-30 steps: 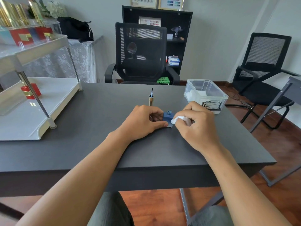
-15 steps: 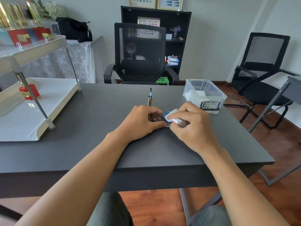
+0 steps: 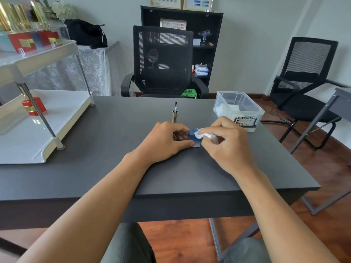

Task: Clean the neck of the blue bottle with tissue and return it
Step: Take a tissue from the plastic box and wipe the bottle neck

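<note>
At table centre, blue bottle [image 3: 193,135] stands upright on the dark table [image 3: 114,149], uncapped, neck top visible. Left hand [image 3: 163,141] grips it from 9 o'clock, thumb along the near edge, fingers curled round the far side, closed on the body. Right hand [image 3: 228,145] at 3 o'clock pinches a wad of white tissue [image 3: 204,135] between thumb and fingers, tissue pressed against the bottle's neck and shoulder. Gold cap with brush [image 3: 175,114] stands upright at 12 o'clock of the left hand, just beyond it, brush pointing up. Clear plastic box [image 3: 237,109] sits at 1 o'clock of the right hand, near it. White tiered shelf [image 3: 38,130] at 9 o'clock, well apart.
</note>
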